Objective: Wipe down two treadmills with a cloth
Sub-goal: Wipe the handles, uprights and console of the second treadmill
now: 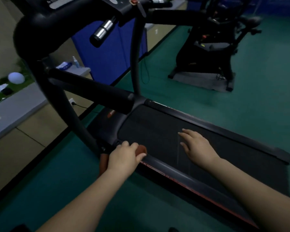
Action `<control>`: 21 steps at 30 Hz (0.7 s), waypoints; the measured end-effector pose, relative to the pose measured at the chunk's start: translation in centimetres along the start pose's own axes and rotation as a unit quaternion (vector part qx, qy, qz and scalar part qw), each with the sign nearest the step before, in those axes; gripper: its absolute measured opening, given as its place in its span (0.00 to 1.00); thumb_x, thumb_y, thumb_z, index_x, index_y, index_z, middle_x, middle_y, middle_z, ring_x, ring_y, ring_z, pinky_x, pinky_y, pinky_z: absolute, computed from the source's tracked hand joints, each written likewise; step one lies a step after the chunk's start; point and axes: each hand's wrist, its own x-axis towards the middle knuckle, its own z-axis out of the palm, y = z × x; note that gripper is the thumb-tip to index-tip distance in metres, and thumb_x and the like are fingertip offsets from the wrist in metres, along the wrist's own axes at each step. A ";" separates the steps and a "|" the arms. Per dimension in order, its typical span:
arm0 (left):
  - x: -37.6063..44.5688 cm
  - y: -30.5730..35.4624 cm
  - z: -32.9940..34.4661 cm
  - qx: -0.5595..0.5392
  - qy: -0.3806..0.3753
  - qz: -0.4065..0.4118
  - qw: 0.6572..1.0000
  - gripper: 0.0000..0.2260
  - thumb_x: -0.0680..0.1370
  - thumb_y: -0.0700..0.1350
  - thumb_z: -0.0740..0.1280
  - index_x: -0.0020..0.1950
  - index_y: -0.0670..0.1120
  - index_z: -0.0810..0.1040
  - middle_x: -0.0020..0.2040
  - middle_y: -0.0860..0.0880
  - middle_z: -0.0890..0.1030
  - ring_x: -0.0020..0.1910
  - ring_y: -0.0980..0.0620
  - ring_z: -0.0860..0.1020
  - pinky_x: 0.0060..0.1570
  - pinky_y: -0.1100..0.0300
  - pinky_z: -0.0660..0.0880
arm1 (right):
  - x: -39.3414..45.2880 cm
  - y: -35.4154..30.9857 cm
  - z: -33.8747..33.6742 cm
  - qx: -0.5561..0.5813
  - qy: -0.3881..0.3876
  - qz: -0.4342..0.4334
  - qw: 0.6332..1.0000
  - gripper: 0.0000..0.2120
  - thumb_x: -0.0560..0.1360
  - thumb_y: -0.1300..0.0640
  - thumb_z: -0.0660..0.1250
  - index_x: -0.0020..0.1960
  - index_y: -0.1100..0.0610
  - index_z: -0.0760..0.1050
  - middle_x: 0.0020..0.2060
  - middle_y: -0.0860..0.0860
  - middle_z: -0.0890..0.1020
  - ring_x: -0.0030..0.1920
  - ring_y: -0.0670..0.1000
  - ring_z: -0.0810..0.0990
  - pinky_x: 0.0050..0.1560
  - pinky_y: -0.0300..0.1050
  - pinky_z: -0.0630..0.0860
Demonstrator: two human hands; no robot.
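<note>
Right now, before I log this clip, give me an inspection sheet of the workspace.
Surface: treadmill belt, dark, bare where visible.
Job's things: reddish cloth on the near side rail; a second machine stands behind.
Clutter: spray bottle and wipes pack on a ledge.
Hands: left hand grips the cloth; right hand lies flat on the belt.
Cables: power cord from a wall socket.
Surroundings: green floor, blue panel.

green floor [241, 114] throughout; exercise bike [213, 52] on grey mat [196, 81] far right; blue panel [107, 56] behind; white ledge [20, 106] at left, white globe lamp [16, 78] above it; spray bottle [75, 61] and blue-white pack [64, 65] on small shelf; wall socket [71, 102] with black cable plugged in
</note>
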 end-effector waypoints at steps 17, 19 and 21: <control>-2.6 18.9 3.0 0.079 -0.079 0.249 0.962 0.22 0.78 0.64 0.55 0.63 0.51 0.70 0.56 0.46 0.72 0.53 0.45 0.73 0.43 0.53 0.72 | -21.3 11.6 0.3 -0.017 0.026 0.264 0.964 0.22 0.80 0.48 0.55 0.74 0.50 0.62 0.75 0.49 0.63 0.75 0.52 0.59 0.70 0.50 0.63; -3.3 22.3 3.2 0.088 -0.081 0.270 0.955 0.22 0.78 0.65 0.55 0.63 0.51 0.70 0.56 0.46 0.72 0.53 0.45 0.73 0.44 0.53 0.73 | -24.3 13.8 -0.1 -0.009 0.031 0.293 0.956 0.22 0.81 0.48 0.55 0.74 0.50 0.62 0.75 0.49 0.62 0.75 0.52 0.59 0.71 0.50 0.62; -4.1 26.2 3.6 0.099 -0.083 0.294 0.947 0.22 0.78 0.64 0.56 0.62 0.51 0.70 0.56 0.46 0.72 0.53 0.44 0.73 0.44 0.52 0.73 | -27.4 16.2 -0.7 -0.007 0.032 0.316 0.948 0.22 0.81 0.48 0.55 0.74 0.50 0.62 0.75 0.49 0.62 0.75 0.52 0.58 0.71 0.51 0.62</control>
